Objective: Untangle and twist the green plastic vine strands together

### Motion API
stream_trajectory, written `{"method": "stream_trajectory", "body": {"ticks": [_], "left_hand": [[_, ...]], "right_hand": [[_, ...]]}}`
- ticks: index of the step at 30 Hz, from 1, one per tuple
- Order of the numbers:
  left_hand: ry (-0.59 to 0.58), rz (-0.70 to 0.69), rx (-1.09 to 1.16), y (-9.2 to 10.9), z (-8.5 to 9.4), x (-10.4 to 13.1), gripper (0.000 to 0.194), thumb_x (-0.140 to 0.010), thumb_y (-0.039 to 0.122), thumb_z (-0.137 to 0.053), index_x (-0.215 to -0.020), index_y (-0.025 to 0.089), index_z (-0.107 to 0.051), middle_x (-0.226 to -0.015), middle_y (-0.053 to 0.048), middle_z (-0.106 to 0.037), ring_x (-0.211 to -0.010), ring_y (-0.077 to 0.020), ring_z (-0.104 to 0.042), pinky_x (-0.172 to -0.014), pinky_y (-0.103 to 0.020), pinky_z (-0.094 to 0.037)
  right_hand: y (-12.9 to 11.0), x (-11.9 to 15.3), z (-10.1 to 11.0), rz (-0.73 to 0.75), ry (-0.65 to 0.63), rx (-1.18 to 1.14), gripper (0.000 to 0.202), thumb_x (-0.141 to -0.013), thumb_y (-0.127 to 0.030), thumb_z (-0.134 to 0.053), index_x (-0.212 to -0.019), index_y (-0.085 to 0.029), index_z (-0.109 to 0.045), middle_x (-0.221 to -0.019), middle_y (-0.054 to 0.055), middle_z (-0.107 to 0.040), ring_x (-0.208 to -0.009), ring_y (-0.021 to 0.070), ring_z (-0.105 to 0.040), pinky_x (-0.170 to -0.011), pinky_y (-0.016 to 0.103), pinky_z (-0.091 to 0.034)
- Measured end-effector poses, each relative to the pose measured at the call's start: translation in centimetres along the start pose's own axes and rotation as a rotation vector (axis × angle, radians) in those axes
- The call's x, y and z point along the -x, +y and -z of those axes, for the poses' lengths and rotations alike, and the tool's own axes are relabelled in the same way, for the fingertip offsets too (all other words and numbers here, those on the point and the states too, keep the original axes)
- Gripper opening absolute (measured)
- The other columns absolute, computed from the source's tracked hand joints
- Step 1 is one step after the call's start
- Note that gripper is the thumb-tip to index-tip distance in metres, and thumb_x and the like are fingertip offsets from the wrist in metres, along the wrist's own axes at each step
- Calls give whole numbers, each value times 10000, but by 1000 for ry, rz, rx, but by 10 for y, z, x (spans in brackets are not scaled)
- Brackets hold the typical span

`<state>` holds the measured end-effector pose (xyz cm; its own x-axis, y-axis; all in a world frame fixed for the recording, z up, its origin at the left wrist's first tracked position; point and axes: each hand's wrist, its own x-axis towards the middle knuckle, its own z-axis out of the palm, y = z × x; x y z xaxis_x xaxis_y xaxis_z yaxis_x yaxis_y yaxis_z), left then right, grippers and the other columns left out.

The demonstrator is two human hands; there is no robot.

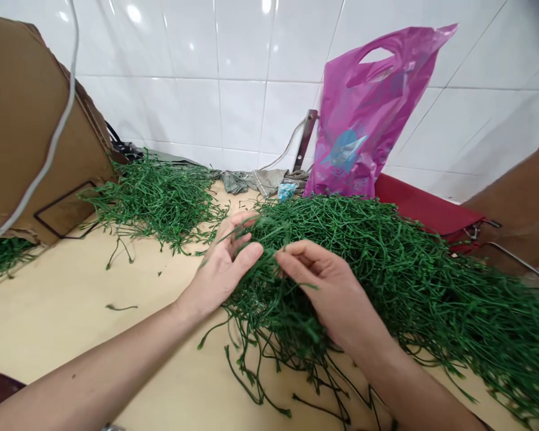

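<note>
A large heap of thin green stems (350, 233) spreads from the middle to the right of the table. My left hand (229, 254) is at the heap's left side, thumb apart from the fingers, with a few stems lying against the fingers. Just right of it, my right hand (317, 269) pinches a green stem between thumb and fingertips. Loose stems hang below both hands over the table's near part. A smaller pile of green stems (161, 197) lies at the back left.
Behind the heap a purple plastic bag (368, 114) stands against the tiled wall (242, 114). A cardboard box (31, 120) with a white cable (56, 134) in front is at the left. A red object (431, 206) lies behind the heap at right. Single stems lie on the table (161, 335).
</note>
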<state>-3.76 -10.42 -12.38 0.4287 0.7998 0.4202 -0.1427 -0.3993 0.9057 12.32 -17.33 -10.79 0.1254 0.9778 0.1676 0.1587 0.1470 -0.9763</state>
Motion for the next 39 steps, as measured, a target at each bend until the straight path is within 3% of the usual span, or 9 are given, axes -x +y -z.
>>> {"method": "stream_trajectory", "body": {"ticks": [5,9,12,16,20,24,30,34,39], "left_hand": [[99,-138,-285,7,-7,4,170,-938,316,-637,-1079,226,-611,-1235,-74,-541,-1222,-219,-501,-1068,-332,-389],[55,-157,-336,2,-13,11,375,-908,336,-680,-1240,255,-526,-1240,-77,-525,-1185,-225,-506,-1002,-330,-434],[156,-219,-484,4,-17,13,511,-846,393,-743,-1281,242,-522,-1351,-116,-404,-1316,-274,-391,-1031,-371,-425],[157,-313,-631,15,-18,15,337,-818,407,-774,-1077,230,-651,-1188,-95,-499,-1222,-276,-456,-1032,-397,-407],[-95,-128,-473,15,-22,15,247,-865,351,-739,-1049,222,-637,-926,-23,-660,-908,-189,-610,-855,-317,-471],[-47,69,-265,9,-24,11,171,-887,232,-668,-1053,209,-635,-898,-12,-697,-854,-165,-642,-810,-280,-485],[36,268,129,12,-16,2,183,-955,359,-573,-1016,191,-610,-833,-13,-664,-718,-140,-587,-721,-259,-468],[1,348,334,10,-11,0,166,-931,367,-601,-962,205,-584,-728,25,-552,-589,-107,-439,-574,-221,-367],[-87,413,291,11,-10,3,134,-960,337,-539,-896,221,-564,-698,40,-457,-607,-109,-388,-617,-208,-361]], "right_hand": [[0,-9,14,-4,119,-201,247,-808,-414,-744,-713,-223,-620,-676,-24,-569,-648,138,-495,-652,276,-435],[2,-9,12,5,127,-291,236,-760,-387,-792,-713,-233,-618,-683,-31,-574,-649,141,-515,-668,285,-455],[3,-9,13,13,146,-343,240,-753,-376,-804,-712,-231,-617,-721,-30,-597,-675,138,-540,-697,285,-459],[4,-9,15,18,213,-316,301,-716,-406,-840,-672,-218,-609,-696,-29,-585,-692,138,-527,-727,293,-446],[7,-7,13,22,175,-287,304,-755,-399,-812,-651,-212,-596,-640,-45,-546,-650,127,-501,-690,287,-429],[8,-6,13,58,147,-235,236,-826,-393,-753,-719,-210,-649,-688,-21,-613,-685,139,-554,-691,292,-455],[7,-8,24,191,277,28,229,-930,-354,-642,-1126,-241,-682,-815,-16,-658,-767,143,-629,-723,294,-501],[6,-8,25,262,357,224,218,-939,-325,-618,-1132,-227,-649,-913,19,-665,-811,160,-633,-725,307,-515],[0,-3,20,430,397,461,187,-1007,-281,-497,-1097,-226,-652,-1094,76,-659,-968,194,-621,-819,345,-504]]}}
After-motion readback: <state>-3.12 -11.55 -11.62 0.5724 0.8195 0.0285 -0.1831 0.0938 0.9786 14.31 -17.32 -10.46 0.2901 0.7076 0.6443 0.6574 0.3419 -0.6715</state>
